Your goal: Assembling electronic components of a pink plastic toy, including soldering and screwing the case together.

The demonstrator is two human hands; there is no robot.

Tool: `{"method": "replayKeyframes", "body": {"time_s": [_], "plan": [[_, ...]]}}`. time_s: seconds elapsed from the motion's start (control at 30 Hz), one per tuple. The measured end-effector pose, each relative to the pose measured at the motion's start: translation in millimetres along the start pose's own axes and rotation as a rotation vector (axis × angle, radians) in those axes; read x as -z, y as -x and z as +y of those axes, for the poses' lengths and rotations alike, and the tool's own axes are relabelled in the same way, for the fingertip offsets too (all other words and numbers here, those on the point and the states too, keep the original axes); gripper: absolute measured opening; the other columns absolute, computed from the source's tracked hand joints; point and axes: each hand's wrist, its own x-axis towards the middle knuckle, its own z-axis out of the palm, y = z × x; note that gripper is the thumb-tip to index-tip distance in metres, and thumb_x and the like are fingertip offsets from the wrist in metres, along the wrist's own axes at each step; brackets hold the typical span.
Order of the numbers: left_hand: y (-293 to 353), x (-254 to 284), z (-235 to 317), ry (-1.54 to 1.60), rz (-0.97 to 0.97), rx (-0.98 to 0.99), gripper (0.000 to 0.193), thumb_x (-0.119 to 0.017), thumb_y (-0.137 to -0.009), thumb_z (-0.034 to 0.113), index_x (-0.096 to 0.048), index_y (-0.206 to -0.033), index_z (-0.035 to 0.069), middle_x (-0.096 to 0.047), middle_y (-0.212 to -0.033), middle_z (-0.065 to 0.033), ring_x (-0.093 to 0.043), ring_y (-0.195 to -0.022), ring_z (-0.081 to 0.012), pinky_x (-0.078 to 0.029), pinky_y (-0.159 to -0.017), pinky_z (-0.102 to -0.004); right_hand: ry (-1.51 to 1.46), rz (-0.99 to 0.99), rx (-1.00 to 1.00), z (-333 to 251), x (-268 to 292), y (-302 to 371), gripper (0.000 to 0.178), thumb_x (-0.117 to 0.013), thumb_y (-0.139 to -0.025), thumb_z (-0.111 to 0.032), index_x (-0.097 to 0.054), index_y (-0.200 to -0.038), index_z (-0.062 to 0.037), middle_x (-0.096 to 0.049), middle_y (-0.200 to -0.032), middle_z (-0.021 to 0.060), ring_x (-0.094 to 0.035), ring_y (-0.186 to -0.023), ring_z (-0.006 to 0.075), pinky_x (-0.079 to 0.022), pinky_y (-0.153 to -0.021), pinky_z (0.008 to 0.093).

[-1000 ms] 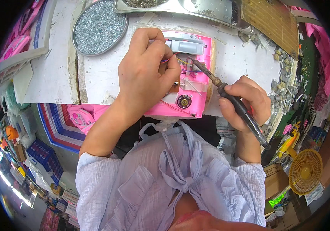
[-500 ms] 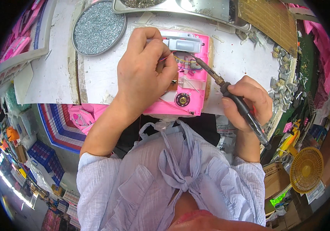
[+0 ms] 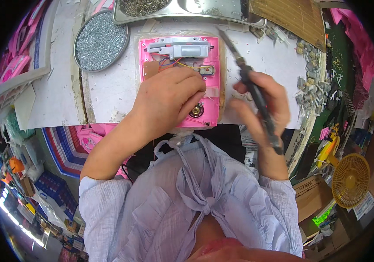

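A pink plastic housing (image 3: pixel 214 56) lies on the table in front of me. A grey handle-like part (image 3: pixel 190 50) crosses its far end; thin coloured wires (image 3: pixel 167 64), a small boxed component (image 3: pixel 206 70) and a round black speaker (image 3: pixel 196 110) also show in it. My left hand (image 3: pixel 165 98) covers the housing's left middle, fingers bent together; what they hold, if anything, is hidden. To the right of the housing, my right hand (image 3: pixel 272 102) grips a soldering iron (image 3: pixel 255 89) by its black handle, blurred by motion. Its tip points away from me, clear of the housing.
Silver screws (image 3: pixel 101 41) fill a round dish at the far left. A metal tray (image 3: pixel 195 8) and a cardboard sheet (image 3: pixel 288 19) are at the back. Several small grey parts (image 3: pixel 313 87) lie along the right edge. A yellow fan (image 3: pixel 350 180) stands at lower right.
The soldering iron's tip has left the wires in the housing and moved away toward the back. My left hand has come down nearer me, uncovering the housing's far left corner. The view has shifted slightly.
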Motion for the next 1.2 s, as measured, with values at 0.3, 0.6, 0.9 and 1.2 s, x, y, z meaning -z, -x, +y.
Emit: {"method": "replayKeyframes", "body": {"time_s": [0.3, 0.6, 0.9, 1.2], "plan": [[0, 8, -3, 0.194, -0.044, 0.091, 0.015, -0.076, -0.082, 0.001, -0.070, -0.096, 0.003, -0.069, -0.093, -0.0086, -0.068, -0.081, -0.0220, -0.054, -0.069, -0.0317, 0.133, -0.186, 0.005, 4, -8, 6, 0.060, -0.078, -0.078, 0.011, -0.053, -0.132, 0.0018, -0.066, -0.108, 0.0140, -0.069, -0.099, 0.0206, -0.056, -0.087, 0.0320], [0, 10, 3, 0.375, -0.034, 0.330, 0.011, -0.074, -0.085, -0.001, -0.070, -0.096, 0.000, -0.068, -0.087, -0.0076, -0.065, -0.073, -0.0146, -0.051, -0.064, -0.0269, 0.049, -0.072, 0.023, 19, -38, -1, 0.057, -0.078, -0.081, 0.008, -0.054, -0.132, -0.0012, -0.063, -0.111, 0.0136, -0.069, -0.095, 0.0191, -0.056, -0.082, 0.0299], [6, 11, -5, 0.184, -0.067, 0.010, 0.016, -0.074, -0.078, -0.002, -0.068, -0.092, 0.003, -0.062, -0.097, -0.0097, -0.065, -0.082, -0.0264, -0.053, -0.071, -0.0342, -0.084, 0.013, -0.034, -16, 16, 7, 0.037, -0.080, -0.077, -0.002, -0.067, -0.112, 0.0000, -0.065, -0.082, 0.0105, -0.059, -0.068, 0.0185, -0.045, -0.061, 0.0288], [8, 12, -7, 0.063, -0.127, -0.078, 0.024, -0.076, -0.073, -0.003, -0.064, -0.092, 0.003, -0.060, -0.104, -0.0108, -0.066, -0.087, -0.0273, -0.055, -0.074, -0.0351, 0.069, -0.289, -0.027, -23, 29, 10, 0.022, -0.075, -0.071, -0.004, -0.069, -0.092, -0.0039, -0.059, -0.063, 0.0048, -0.051, -0.051, 0.0185, -0.038, -0.049, 0.0311]]}}
